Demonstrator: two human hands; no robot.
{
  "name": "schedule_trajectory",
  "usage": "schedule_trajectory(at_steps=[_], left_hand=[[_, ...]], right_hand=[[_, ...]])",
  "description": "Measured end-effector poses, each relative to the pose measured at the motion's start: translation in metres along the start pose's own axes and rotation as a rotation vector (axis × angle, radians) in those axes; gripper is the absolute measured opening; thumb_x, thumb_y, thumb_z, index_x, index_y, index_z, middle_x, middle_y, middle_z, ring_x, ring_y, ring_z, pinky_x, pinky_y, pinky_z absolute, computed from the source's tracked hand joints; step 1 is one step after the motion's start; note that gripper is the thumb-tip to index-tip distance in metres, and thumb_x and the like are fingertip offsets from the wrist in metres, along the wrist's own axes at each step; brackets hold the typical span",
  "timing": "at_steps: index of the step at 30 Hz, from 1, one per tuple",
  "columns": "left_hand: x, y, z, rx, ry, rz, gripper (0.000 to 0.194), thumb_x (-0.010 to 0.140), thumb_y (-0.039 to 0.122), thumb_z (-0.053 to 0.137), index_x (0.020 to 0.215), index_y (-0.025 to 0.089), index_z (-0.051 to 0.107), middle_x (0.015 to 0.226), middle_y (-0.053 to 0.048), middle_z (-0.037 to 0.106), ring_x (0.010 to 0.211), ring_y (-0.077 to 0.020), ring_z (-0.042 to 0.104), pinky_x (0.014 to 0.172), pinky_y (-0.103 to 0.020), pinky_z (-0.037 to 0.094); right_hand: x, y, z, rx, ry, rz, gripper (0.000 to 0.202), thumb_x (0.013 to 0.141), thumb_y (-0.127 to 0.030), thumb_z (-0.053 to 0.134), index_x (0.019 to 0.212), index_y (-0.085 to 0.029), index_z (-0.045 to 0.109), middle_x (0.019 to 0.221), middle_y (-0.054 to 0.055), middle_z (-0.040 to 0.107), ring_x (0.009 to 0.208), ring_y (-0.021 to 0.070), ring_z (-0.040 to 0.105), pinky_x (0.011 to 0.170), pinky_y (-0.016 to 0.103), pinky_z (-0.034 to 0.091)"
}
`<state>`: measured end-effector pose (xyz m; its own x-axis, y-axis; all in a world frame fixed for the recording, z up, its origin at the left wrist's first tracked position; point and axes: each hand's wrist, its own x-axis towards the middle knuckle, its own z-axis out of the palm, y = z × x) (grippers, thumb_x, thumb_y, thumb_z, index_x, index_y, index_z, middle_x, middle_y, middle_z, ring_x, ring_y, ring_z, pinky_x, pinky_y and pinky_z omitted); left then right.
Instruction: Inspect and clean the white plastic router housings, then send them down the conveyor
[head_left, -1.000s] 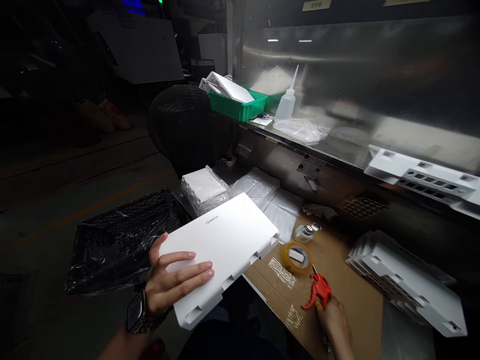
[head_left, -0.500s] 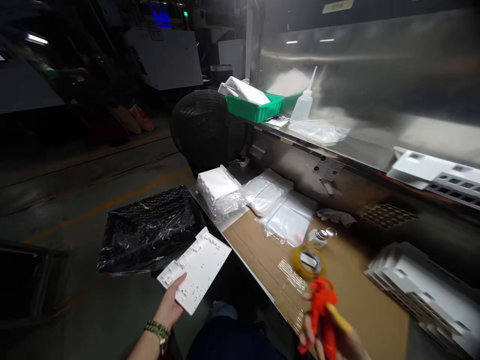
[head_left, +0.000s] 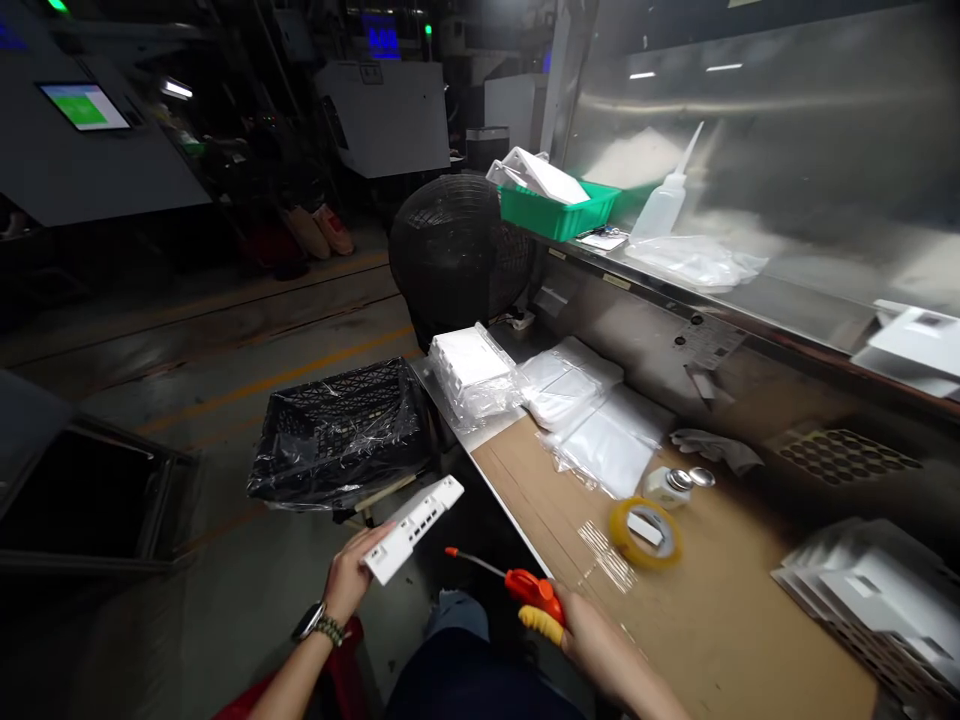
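My left hand grips a white plastic cover by one end. The cover is turned on edge, so its slotted side wall faces up at me. My right hand is wrapped round an orange air blow gun with a long thin nozzle. A yellow covering is on one finger of that hand. The nozzle's orange tip points left toward the cover, with a small gap between them. Both hands are in front of the bench's left edge.
On the cardboard-topped bench are a tape roll, a pump bottle, clear bags and stacked white parts. White panels stand at right. A black crate and fan stand beyond.
The cover has turned from showing its flat inner face to edge-on. My right hand has swung left off the bench with the blow gun, bringing its nozzle near the cover. My view has shifted left.
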<state>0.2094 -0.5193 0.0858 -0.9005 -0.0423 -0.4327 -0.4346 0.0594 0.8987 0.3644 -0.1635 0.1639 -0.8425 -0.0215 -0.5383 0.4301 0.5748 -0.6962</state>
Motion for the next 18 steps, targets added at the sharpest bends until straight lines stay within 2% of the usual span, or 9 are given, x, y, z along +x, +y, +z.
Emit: schedule_trajectory(at_steps=[2,4,6,8,9,11,13,15,18], left_hand=[[-0.005,0.013,-0.008,0.095,-0.100,0.120,0.025,0.071,0.010,0.067,0.083,0.028,0.080,0.111,-0.007,0.080,0.138,-0.0286,0.053,0.127,-0.044,0.023],[-0.008,0.022,-0.009,0.149,-0.138,0.198,0.026,0.078,0.016,0.060,0.081,0.031,0.080,0.109,-0.007,0.080,0.141,-0.0276,0.050,0.127,-0.046,0.019],[-0.007,0.025,-0.007,0.166,-0.131,0.228,0.026,0.080,0.019,0.059,0.081,0.033,0.080,0.108,-0.005,0.080,0.143,-0.0267,0.047,0.127,-0.046,0.018],[-0.002,0.022,-0.003,0.156,-0.084,0.199,0.022,0.074,0.018,0.066,0.085,0.031,0.080,0.111,-0.005,0.079,0.143,-0.0277,0.048,0.126,-0.042,0.022],[0.002,0.019,-0.001,0.142,-0.033,0.162,0.024,0.071,0.018,0.070,0.091,0.029,0.079,0.114,-0.006,0.079,0.143,-0.0290,0.048,0.125,-0.041,0.025],[0.010,0.011,0.004,0.097,0.101,0.043,0.041,0.068,0.020,0.076,0.109,0.022,0.073,0.119,-0.010,0.076,0.143,-0.0333,0.047,0.122,-0.043,0.032],[0.016,0.003,0.011,0.035,0.192,-0.118,0.055,0.074,0.025,0.073,0.127,0.015,0.063,0.112,-0.015,0.077,0.136,-0.0375,0.055,0.114,-0.049,0.044],[0.018,-0.001,0.019,-0.028,0.186,-0.271,0.060,0.081,0.024,0.064,0.139,0.008,0.052,0.093,-0.015,0.079,0.120,-0.0380,0.067,0.103,-0.051,0.055],[0.017,0.002,0.030,-0.082,0.115,-0.417,0.066,0.088,0.023,0.054,0.150,0.004,0.040,0.069,-0.008,0.075,0.100,-0.0350,0.076,0.096,-0.048,0.061]], right_hand=[[-0.002,-0.004,-0.004,0.014,-0.026,-0.001,0.062,0.084,-0.079,0.053,0.107,-0.024,0.069,0.097,0.007,0.076,0.089,0.0281,0.067,0.072,0.032,0.045],[-0.003,-0.006,-0.006,0.036,-0.043,-0.014,0.060,0.084,-0.079,0.053,0.104,-0.025,0.069,0.096,0.007,0.076,0.088,0.0284,0.067,0.071,0.032,0.044],[-0.003,-0.005,-0.006,0.029,0.037,0.017,0.058,0.084,-0.078,0.054,0.102,-0.024,0.068,0.094,0.008,0.075,0.087,0.0288,0.067,0.070,0.032,0.043],[-0.005,-0.004,-0.005,0.013,0.088,0.040,0.056,0.083,-0.077,0.056,0.100,-0.024,0.068,0.092,0.007,0.075,0.084,0.0279,0.066,0.067,0.031,0.041],[-0.007,-0.003,-0.004,0.025,0.055,0.021,0.056,0.082,-0.077,0.058,0.099,-0.025,0.068,0.091,0.007,0.075,0.082,0.0265,0.065,0.065,0.030,0.040],[-0.013,-0.003,-0.001,0.044,-0.020,-0.030,0.054,0.082,-0.076,0.059,0.098,-0.025,0.068,0.089,0.005,0.075,0.078,0.0240,0.064,0.063,0.029,0.037],[-0.021,-0.004,0.001,-0.001,0.016,-0.022,0.053,0.082,-0.074,0.059,0.100,-0.025,0.068,0.089,0.006,0.074,0.075,0.0242,0.063,0.062,0.029,0.035],[-0.029,-0.005,0.002,-0.055,0.071,0.029,0.054,0.081,-0.074,0.060,0.102,-0.025,0.069,0.087,0.008,0.074,0.073,0.0253,0.063,0.060,0.030,0.034],[-0.040,-0.003,0.000,-0.023,0.060,0.069,0.058,0.078,-0.078,0.060,0.101,-0.026,0.070,0.086,0.008,0.074,0.071,0.0253,0.062,0.059,0.030,0.033]])
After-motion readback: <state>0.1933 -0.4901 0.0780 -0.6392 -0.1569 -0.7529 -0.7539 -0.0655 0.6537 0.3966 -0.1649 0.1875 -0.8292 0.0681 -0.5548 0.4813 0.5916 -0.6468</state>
